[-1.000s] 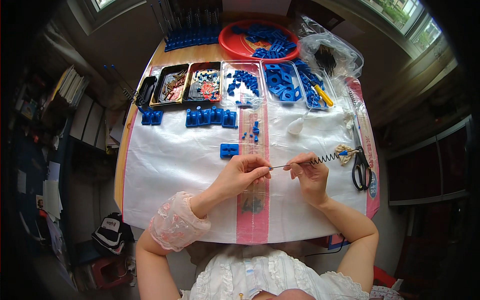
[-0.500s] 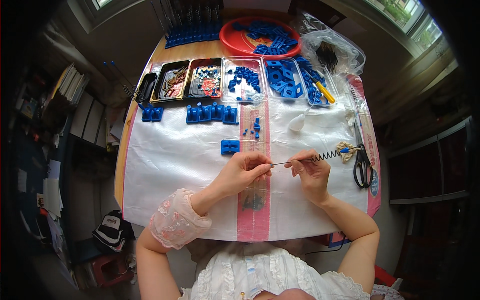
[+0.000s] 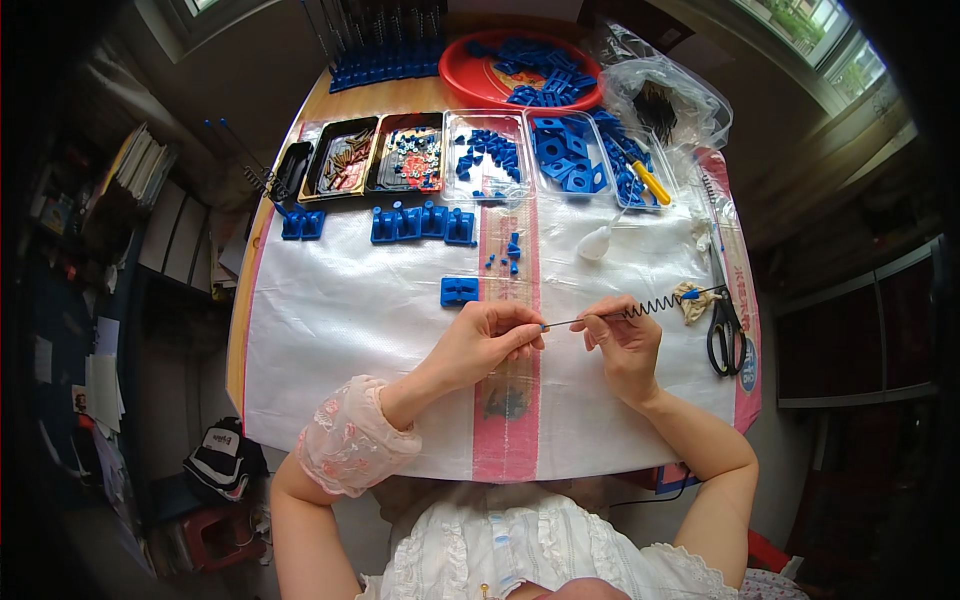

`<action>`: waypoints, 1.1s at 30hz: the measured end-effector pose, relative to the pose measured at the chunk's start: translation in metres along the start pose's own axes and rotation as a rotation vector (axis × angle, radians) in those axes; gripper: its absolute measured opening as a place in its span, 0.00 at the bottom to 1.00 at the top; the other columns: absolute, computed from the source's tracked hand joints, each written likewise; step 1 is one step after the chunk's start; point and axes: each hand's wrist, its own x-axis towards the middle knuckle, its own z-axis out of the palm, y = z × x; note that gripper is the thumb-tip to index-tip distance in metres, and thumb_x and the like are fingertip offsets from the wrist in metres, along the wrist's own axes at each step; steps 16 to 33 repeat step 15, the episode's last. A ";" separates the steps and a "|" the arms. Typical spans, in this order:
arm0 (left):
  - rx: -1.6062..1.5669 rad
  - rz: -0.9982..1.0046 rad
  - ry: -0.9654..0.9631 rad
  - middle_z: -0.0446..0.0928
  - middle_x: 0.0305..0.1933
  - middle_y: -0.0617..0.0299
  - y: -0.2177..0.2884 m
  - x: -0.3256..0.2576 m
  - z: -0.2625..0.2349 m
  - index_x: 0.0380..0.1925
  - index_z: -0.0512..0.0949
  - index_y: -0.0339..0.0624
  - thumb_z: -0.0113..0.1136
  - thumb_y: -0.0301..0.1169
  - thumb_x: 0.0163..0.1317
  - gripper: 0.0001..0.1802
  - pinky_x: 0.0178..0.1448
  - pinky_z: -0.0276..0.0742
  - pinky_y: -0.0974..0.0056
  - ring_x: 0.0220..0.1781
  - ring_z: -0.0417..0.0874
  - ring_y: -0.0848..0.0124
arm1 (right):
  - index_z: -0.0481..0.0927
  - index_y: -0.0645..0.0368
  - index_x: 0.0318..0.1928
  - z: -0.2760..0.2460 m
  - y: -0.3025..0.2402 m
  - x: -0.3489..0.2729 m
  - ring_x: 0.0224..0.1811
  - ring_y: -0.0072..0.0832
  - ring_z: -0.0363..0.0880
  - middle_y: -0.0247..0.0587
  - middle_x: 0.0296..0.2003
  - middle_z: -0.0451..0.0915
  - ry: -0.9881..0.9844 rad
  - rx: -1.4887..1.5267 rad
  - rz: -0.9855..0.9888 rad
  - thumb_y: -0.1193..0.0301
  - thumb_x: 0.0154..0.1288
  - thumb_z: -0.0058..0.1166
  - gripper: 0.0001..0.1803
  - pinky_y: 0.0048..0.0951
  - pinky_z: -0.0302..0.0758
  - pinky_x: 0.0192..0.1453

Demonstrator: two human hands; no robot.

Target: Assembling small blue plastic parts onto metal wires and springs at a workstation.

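Note:
A thin dark rod with a black spring coil (image 3: 655,306) runs between my hands, a blue cone-shaped piece (image 3: 691,294) at its right end. My right hand (image 3: 624,345) pinches the rod just left of the coil. At the rod's left tip, my left hand (image 3: 500,332) is closed on a small blue piece (image 3: 543,328), mostly hidden by the fingertips. Beyond the left hand lies a blue block (image 3: 459,292). Several small blue pieces (image 3: 514,254) rest on the pink stripe farther off.
Trays of screws (image 3: 350,160), small nuts (image 3: 418,158) and blue parts (image 3: 488,155) line the far side. Behind them sits a red basin (image 3: 465,85). Blue clamp-like blocks (image 3: 422,224) stand left. Black scissors (image 3: 727,338), a crumpled cloth (image 3: 694,305) and a white bulb-shaped bottle (image 3: 594,243) lie right.
Both hands stay almost in place. The rod's right end has risen very slightly.

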 end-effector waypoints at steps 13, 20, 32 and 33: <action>0.045 0.017 -0.013 0.84 0.36 0.68 0.002 -0.001 0.000 0.46 0.83 0.35 0.61 0.27 0.74 0.08 0.41 0.77 0.77 0.34 0.79 0.85 | 0.77 0.66 0.44 0.001 -0.001 -0.001 0.32 0.18 0.78 0.41 0.36 0.83 -0.017 -0.023 -0.037 0.85 0.71 0.57 0.05 0.20 0.75 0.37; 0.057 0.006 -0.012 0.84 0.36 0.67 0.003 -0.001 0.000 0.46 0.83 0.36 0.61 0.28 0.73 0.08 0.41 0.77 0.77 0.35 0.79 0.85 | 0.77 0.66 0.44 -0.003 0.001 -0.001 0.35 0.19 0.80 0.42 0.37 0.83 -0.046 -0.020 -0.039 0.85 0.71 0.57 0.05 0.21 0.76 0.38; 0.057 0.006 -0.012 0.84 0.36 0.67 0.003 -0.001 0.000 0.46 0.83 0.36 0.61 0.28 0.73 0.08 0.41 0.77 0.77 0.35 0.79 0.85 | 0.77 0.66 0.44 -0.003 0.001 -0.001 0.35 0.19 0.80 0.42 0.37 0.83 -0.046 -0.020 -0.039 0.85 0.71 0.57 0.05 0.21 0.76 0.38; 0.057 0.006 -0.012 0.84 0.36 0.67 0.003 -0.001 0.000 0.46 0.83 0.36 0.61 0.28 0.73 0.08 0.41 0.77 0.77 0.35 0.79 0.85 | 0.77 0.66 0.44 -0.003 0.001 -0.001 0.35 0.19 0.80 0.42 0.37 0.83 -0.046 -0.020 -0.039 0.85 0.71 0.57 0.05 0.21 0.76 0.38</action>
